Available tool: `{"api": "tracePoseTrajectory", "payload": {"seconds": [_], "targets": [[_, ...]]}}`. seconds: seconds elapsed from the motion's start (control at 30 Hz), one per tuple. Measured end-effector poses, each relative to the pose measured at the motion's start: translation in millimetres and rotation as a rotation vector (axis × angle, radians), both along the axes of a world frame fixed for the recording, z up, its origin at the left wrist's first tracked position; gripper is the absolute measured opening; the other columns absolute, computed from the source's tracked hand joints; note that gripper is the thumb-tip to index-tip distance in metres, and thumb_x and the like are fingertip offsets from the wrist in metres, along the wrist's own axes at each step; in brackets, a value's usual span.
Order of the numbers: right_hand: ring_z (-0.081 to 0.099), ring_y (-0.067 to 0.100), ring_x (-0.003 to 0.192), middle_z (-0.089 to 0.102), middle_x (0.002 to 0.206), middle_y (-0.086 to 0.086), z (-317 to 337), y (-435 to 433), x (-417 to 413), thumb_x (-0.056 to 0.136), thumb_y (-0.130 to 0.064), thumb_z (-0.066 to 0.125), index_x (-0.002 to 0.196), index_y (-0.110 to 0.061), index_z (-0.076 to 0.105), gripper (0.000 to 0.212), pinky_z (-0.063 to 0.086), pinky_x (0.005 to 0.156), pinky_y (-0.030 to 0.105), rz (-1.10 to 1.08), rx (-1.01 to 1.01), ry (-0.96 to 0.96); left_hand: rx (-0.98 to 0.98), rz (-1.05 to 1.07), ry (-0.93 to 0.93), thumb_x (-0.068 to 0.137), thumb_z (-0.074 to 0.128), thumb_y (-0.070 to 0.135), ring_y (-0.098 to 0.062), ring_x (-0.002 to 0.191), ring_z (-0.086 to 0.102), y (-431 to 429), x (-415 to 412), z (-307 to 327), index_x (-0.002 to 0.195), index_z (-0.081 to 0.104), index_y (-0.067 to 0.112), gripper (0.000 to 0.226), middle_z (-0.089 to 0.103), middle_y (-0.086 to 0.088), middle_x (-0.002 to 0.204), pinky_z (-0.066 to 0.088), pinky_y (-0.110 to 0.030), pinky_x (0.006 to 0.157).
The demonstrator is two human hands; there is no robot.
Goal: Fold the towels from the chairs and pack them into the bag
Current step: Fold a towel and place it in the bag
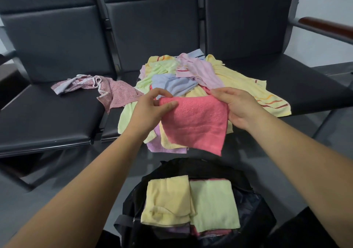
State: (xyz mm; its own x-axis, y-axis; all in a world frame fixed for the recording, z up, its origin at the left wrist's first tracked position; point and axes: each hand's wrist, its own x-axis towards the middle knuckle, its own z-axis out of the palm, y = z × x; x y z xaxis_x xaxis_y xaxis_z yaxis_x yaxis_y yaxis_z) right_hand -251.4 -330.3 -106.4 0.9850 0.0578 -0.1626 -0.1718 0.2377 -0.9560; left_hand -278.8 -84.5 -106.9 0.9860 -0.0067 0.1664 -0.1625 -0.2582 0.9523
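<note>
We log the coral-pink terry towel (194, 121) held up over the heap of pastel towels (181, 75) on the black padded chair seats (47, 117). The left hand (150, 106) pinches its upper left corner and the right hand (235, 106) grips the upper right edge. Below, the open black bag (200, 166) holds a folded pale-yellow towel (168, 200) beside a folded light-green towel (212, 203), seemingly atop further layers. A mauve patterned towel (114, 91) lies on the left seat
</note>
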Motion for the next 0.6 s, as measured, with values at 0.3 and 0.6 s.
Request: {"api": "tracePoseTrajectory", "payload": {"seconds": [0.3, 0.6], "targets": [[0.061, 0.003, 0.069, 0.068, 0.088, -0.002, -9.7, -21.0, -24.6, 0.080, -0.005, 0.082, 0.098, -0.017, 0.076, 0.022, 0.043, 0.055, 0.013, 0.119, -0.911, -0.240, 0.641, 0.008, -0.068, 0.077, 0.085, 0.023, -0.012, 0.089, 0.057, -10.3, -8.6, -18.2, 0.115, 0.071, 0.018, 0.040, 0.063, 0.007, 0.095, 0.039, -0.011, 0.069], [0.071, 0.024, 0.091, 0.076, 0.098, 0.013, -67.9, -45.1, -45.9, 0.095, -0.007, 0.068, 0.112, -0.001, 0.073, 0.019, 0.055, 0.088, 0.037, -0.108, -0.124, 0.050, 0.138, -0.187, 0.111, 0.093, 0.072, 0.035, -0.010, 0.082, 0.056, -31.8, -19.6, -45.6, 0.083, 0.057, 0.018, 0.024, 0.058, 0.009, 0.081, 0.043, -0.028, 0.077]]}}
